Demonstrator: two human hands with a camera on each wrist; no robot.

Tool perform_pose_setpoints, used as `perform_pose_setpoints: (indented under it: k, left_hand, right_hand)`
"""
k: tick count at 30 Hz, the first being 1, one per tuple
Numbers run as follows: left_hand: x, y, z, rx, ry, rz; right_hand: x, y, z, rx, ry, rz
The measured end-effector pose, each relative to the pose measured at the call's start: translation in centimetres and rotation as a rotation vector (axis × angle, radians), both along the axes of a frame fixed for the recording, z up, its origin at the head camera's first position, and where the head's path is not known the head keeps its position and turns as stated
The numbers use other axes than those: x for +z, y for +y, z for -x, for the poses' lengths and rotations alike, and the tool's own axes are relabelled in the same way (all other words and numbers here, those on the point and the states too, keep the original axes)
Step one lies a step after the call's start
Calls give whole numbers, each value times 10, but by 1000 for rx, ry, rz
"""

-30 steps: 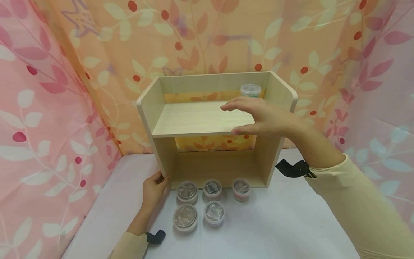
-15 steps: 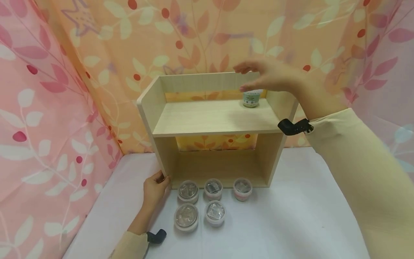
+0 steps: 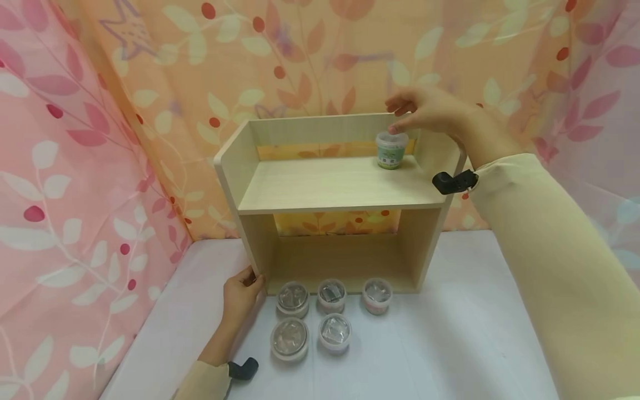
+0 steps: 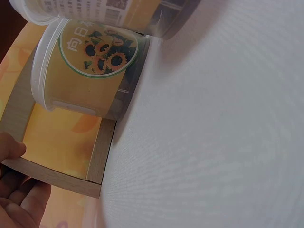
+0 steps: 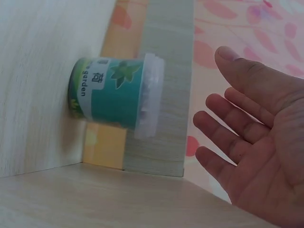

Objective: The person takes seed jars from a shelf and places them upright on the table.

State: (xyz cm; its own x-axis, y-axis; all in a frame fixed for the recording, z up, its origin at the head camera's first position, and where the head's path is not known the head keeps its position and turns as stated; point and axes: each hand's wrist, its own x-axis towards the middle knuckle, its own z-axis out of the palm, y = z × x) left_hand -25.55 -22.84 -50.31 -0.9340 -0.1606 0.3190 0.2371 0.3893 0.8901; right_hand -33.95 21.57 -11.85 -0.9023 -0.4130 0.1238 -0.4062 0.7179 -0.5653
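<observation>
A pale two-tier wooden shelf (image 3: 320,191) stands on the table. My left hand (image 3: 240,295) pinches the lower front edge of its left side panel (image 4: 57,179), thumb on one face and fingers on the other. On the upper tier, toward the right, sits a small lidded plastic tub (image 3: 391,155); in the right wrist view this tub (image 5: 116,95) has a teal label with a leaf. Above it hovers my right hand (image 3: 431,111), holding nothing. Seen by the right wrist camera, the hand (image 5: 261,128) has loosely bent fingers, apart from the lid.
Several lidded tubs stand before the shelf, among them a front-left tub (image 3: 289,338) and a right-hand tub (image 3: 377,295). One tub (image 4: 95,71) carries a sunflower label in the left wrist view. Floral curtains (image 3: 310,61) surround the white table (image 3: 450,344).
My right hand has risen from in front of the upper tier and drifted back and right, to above the tub, which has come into fuller view. The left hand keeps its hold on the panel.
</observation>
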Motion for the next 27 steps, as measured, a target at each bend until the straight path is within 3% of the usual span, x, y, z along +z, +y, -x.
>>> perform_pose_setpoints:
  k: [6,16,27]
  left_hand:
    - [-2,4,-4,-10,-16,-13]
    - [4,5,1,0,-7,26]
    - [4,3,-2,-6,8,16]
  right_hand:
    - [-10,9,8,-33,-38,-29]
    - [-7,12,9,-28,-88,-121]
    - [-11,8,10,-19,-154,-211]
